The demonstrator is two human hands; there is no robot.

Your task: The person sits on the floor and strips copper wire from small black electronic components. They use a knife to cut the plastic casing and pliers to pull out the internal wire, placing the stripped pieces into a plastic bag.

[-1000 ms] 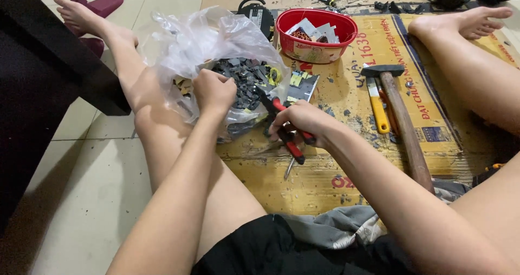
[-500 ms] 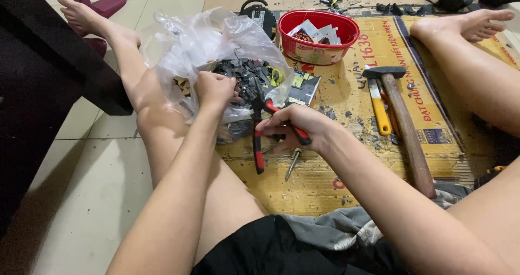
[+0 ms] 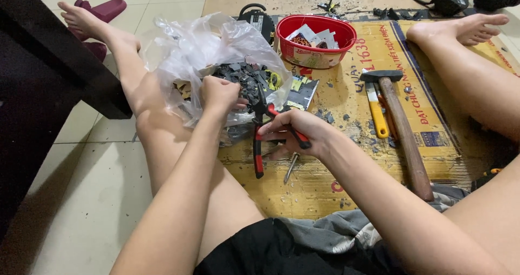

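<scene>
I sit on the floor with my legs spread. My left hand [image 3: 219,93] grips dark broken scrap [image 3: 246,80] inside a crumpled clear plastic bag [image 3: 206,50] by my left knee. My right hand [image 3: 295,131] holds red-and-black pliers [image 3: 259,145] with their handles spread; the jaws point up into the scrap beside my left hand. A screwdriver [image 3: 291,168] lies on the cardboard just under my right hand.
A hammer [image 3: 403,134] and a yellow-handled tool [image 3: 376,112] lie on the cardboard sheet [image 3: 433,118] to the right. A red oval tub [image 3: 315,47] with scraps stands behind the bag. Dark furniture [image 3: 49,74] stands at left. Debris litters the far floor.
My right hand has lifted the pliers from the cardboard up to the scrap in the bag and spread the handles. My left hand stays on the scrap.
</scene>
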